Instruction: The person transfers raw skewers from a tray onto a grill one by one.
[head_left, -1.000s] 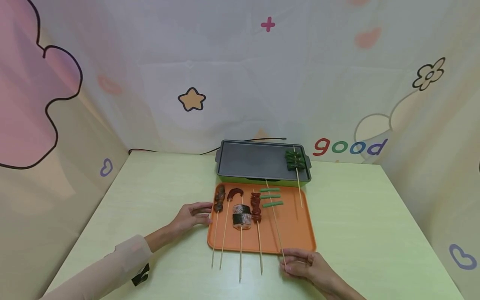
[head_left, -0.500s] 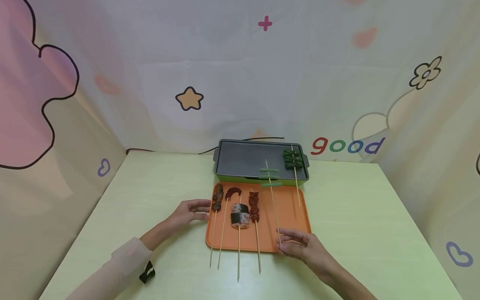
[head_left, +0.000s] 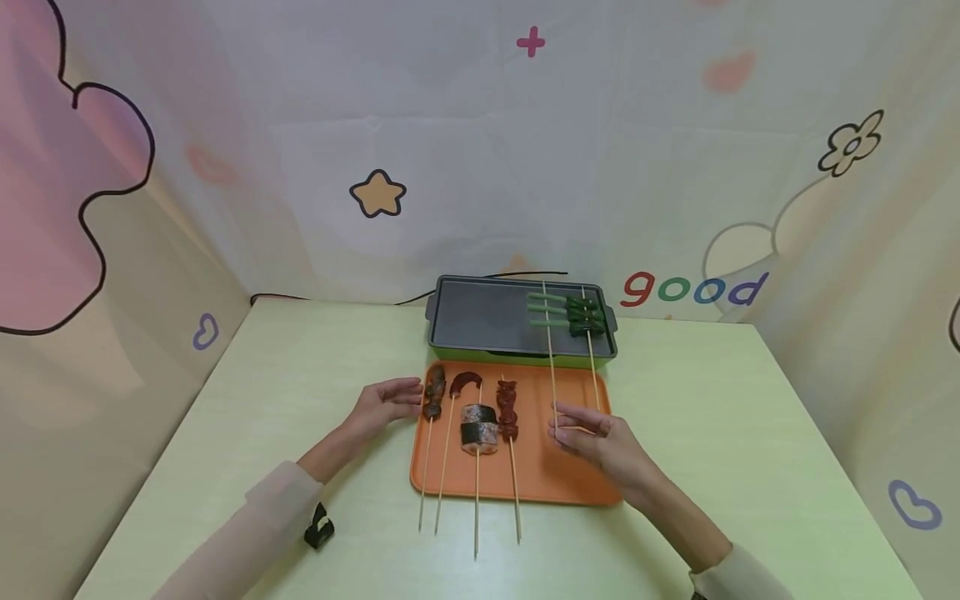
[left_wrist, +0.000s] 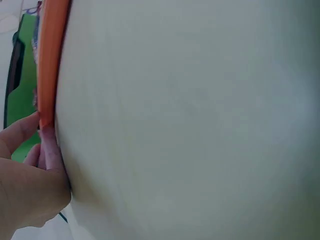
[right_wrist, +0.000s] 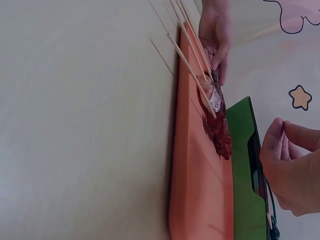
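Observation:
My right hand (head_left: 596,437) pinches the lower stick of a skewer with green bean-like pieces (head_left: 545,323). Its food end is over the dark grill plate (head_left: 480,312), left of a leafy green skewer (head_left: 585,318) lying there. Whether the pieces touch the plate, I cannot tell. My left hand (head_left: 378,408) touches the left rim of the orange tray (head_left: 551,475) with extended fingers; the left wrist view shows the fingertips at the tray's edge (left_wrist: 52,60). On the tray lie a dark brown skewer (head_left: 434,392), a curved red one (head_left: 465,382), a black-and-white roll (head_left: 478,432) and a red meat-like one (head_left: 507,408).
The grill's green base (head_left: 577,362) stands directly behind the tray. A black cord (head_left: 416,297) runs behind it along a printed curtain (head_left: 465,192). Several skewer sticks (head_left: 476,525) overhang the tray's front edge. A black object (head_left: 319,527) shows beside my left sleeve.
My right hand has carried the green bean-like skewer away from me, from the tray to over the grill plate. The left hand has stayed at the tray's left edge.

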